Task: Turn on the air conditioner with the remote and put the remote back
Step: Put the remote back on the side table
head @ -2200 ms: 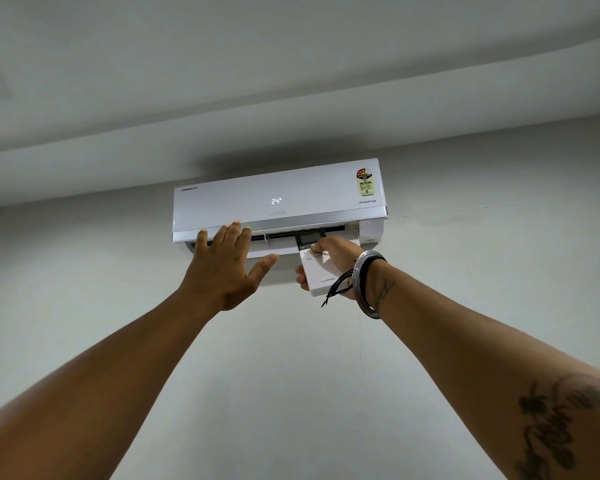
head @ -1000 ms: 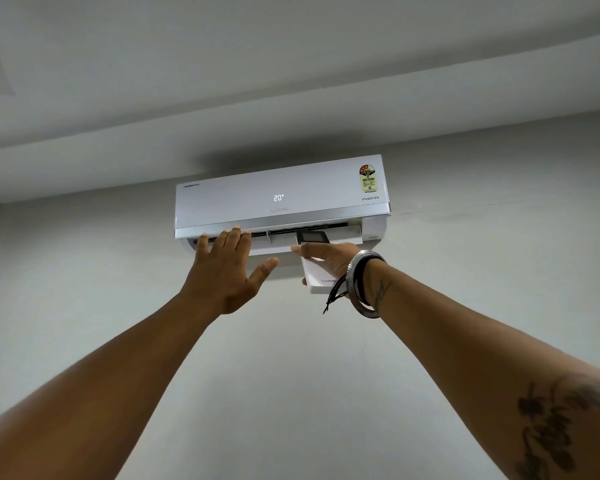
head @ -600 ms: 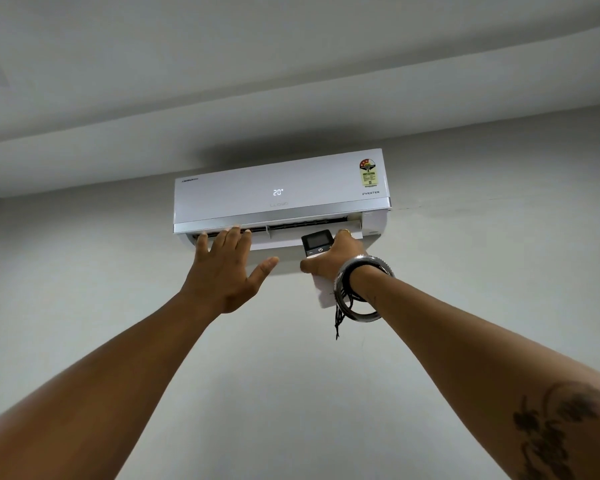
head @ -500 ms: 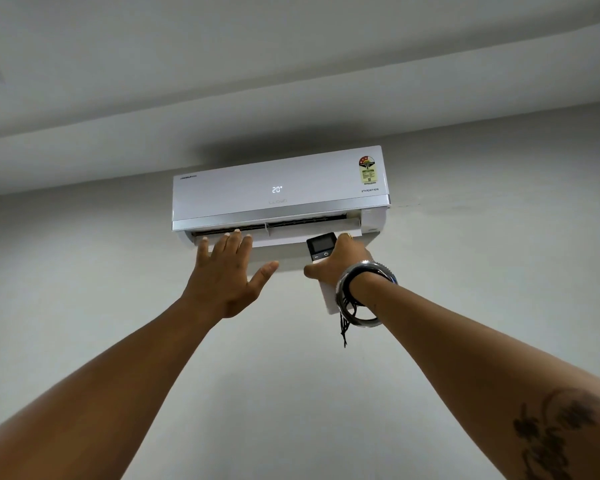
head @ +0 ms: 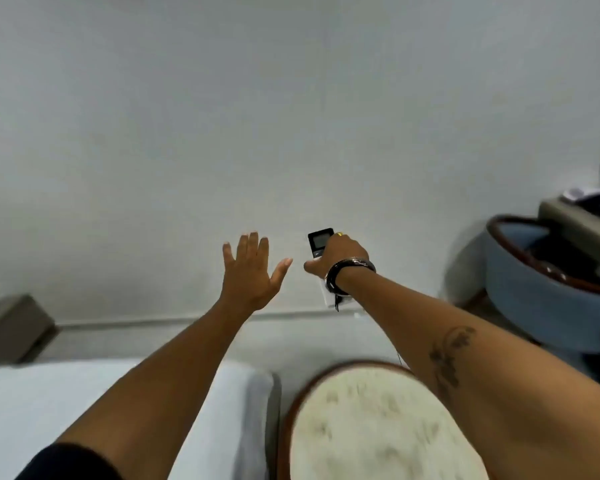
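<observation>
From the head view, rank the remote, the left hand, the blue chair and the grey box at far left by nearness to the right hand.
1. remote: held in the right hand.
2. left hand: open, just to its left.
3. blue chair: off to the right.
4. grey box: at the far left edge.

Remote (head: 321, 243): white body, dark screen end pointing up, roughly upright against pale wall. Gripped in right hand (head: 340, 256); lower end pokes out below wrist. Slightly blurred, buttons probably hidden.
</observation>
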A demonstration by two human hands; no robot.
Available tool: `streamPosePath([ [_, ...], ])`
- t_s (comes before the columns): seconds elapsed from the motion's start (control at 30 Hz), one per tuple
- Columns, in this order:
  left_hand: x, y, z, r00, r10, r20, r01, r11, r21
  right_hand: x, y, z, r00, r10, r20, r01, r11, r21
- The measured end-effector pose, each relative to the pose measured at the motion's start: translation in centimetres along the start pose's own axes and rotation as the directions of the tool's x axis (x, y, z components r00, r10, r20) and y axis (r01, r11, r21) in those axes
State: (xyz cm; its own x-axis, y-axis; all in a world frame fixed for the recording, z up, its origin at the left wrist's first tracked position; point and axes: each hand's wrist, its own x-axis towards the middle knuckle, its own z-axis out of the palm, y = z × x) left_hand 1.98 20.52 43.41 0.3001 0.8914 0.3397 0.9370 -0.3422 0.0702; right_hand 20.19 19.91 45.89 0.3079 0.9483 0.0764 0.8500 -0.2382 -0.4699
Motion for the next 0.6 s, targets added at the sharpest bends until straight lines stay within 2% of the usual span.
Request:
streamPosePath([
  [0.07, -5.7, 0.3, 6.5, 0.983, 0.022, 0.183, -0.014, 0.999, -0.041, -2.7, 4.7, 5.7, 0.99, 0.082, 0.114, -0.08, 0.997, -0.024],
  [0.17, -13.7, 0.5, 14.0, 0.935, 0.009, 0.354, 0.032, 0.993, -0.109, -8.2, 11.8, 13.5, 0.94, 0.186, 0.285, -0.16, 0.981, -0.111],
  [0.3, -21.9, 0.7, 21.0, 0.849, -0.04, 0.526, 0.083, 0.995, -0.059, -15.5, 19.9, 21.7, 0.793, 0.36, 0.492, -0.27, 0.931, -0.246],
  [0.4, -24.7, 1.4, 24.5, 0.787, -0.071, 0.613, 0.073, 0.997, 0.022, -18.2, 23.5, 25.6, 0.719, 0.427, 0.548, -0.297, 0.902, -0.314],
  [0.5, -25.7, 2.2, 27.0, 0.752, -0.073, 0.655, 0.069, 0.997, 0.032, -19.3, 24.9, 27.7, 0.708, 0.439, 0.553, -0.266, 0.892, -0.367],
  [0.6, -26.2, 2.7, 30.6, 0.723, -0.062, 0.688, 0.089, 0.996, -0.004, -19.3, 26.3, 30.3, 0.678, 0.481, 0.557, -0.316, 0.874, -0.37],
])
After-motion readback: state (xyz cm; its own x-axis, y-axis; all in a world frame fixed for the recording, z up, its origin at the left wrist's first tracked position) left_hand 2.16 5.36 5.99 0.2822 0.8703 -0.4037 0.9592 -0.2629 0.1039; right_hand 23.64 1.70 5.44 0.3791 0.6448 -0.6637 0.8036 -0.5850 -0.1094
